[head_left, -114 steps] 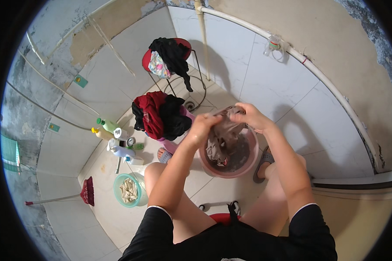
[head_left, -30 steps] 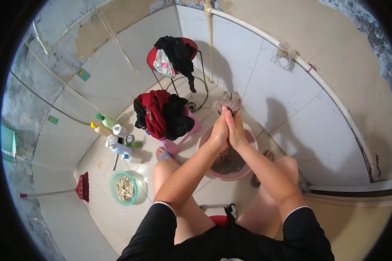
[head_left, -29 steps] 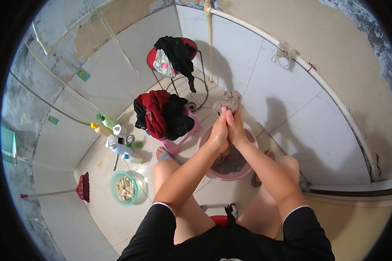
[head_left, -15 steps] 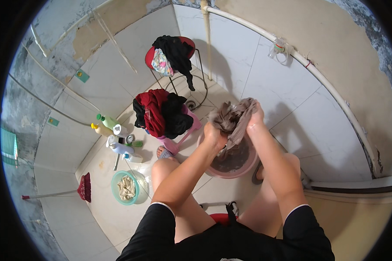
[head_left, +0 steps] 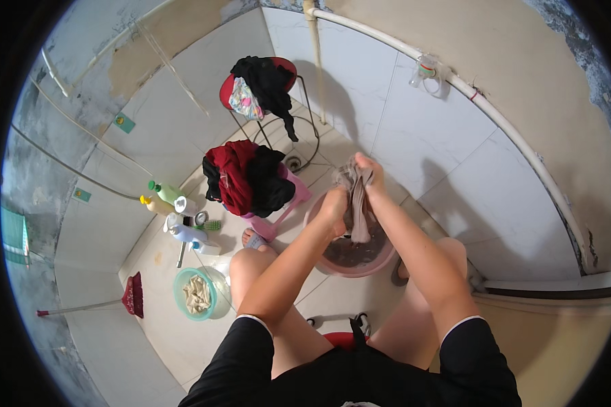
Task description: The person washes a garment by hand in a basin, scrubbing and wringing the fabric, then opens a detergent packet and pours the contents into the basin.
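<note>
Clamped on a gray-brown cloth (head_left: 361,217), the person's left hand (head_left: 334,207) and right hand (head_left: 372,178) press it between them over a pink basin (head_left: 349,273) of murky water. One end of the cloth hangs down between the wrists; whether it touches the water cannot be told. Left of the basin, a pink stool (head_left: 299,192) bears red and black clothes (head_left: 232,178). Farther back, a red stool (head_left: 226,93) carries a black garment (head_left: 270,88). Several bottles (head_left: 171,195) stand near the left wall, and a green tub (head_left: 178,292) holds pale fabric (head_left: 197,296).
</note>
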### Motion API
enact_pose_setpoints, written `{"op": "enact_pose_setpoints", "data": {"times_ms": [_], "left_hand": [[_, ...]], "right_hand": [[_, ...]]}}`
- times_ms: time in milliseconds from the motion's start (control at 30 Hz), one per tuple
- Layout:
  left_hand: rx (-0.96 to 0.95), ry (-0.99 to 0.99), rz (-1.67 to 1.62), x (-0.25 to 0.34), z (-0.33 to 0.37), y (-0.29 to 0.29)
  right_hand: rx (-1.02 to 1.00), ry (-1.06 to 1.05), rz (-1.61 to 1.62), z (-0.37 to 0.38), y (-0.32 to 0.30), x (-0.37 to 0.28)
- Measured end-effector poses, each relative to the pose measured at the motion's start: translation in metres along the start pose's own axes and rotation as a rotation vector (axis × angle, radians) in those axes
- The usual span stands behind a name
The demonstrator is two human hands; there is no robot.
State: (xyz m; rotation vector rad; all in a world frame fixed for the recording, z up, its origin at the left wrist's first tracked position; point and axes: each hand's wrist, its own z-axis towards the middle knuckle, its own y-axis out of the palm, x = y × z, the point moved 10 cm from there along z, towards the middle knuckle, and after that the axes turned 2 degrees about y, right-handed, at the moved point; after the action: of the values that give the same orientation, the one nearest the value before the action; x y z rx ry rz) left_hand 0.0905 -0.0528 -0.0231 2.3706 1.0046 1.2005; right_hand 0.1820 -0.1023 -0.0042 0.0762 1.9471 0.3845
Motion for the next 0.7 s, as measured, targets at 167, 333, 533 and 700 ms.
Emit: {"op": "enact_pose_setpoints", "data": {"times_ms": [167,333,533,700], "left_hand": [[-0.257,0.012,-0.271,0.034,-0.019,0.011],[0.191,0.403,0.193,0.044,0.001,-0.034],[-0.003,0.162,0.098,0.019,-0.007,-0.009],[-0.246,0.051,-0.205,0.041,-0.031,0.006]], "right_hand": [[-0.409,0.337,0.642,-0.018,0.025,-0.011],[-0.102,-0.663,-0.413,-0.062,0.044,-0.018],[-0.277,0.14,0.281,0.018,0.017,0.037],[-0.434,0.252,0.628,0.013,0.009,-0.011]]}}
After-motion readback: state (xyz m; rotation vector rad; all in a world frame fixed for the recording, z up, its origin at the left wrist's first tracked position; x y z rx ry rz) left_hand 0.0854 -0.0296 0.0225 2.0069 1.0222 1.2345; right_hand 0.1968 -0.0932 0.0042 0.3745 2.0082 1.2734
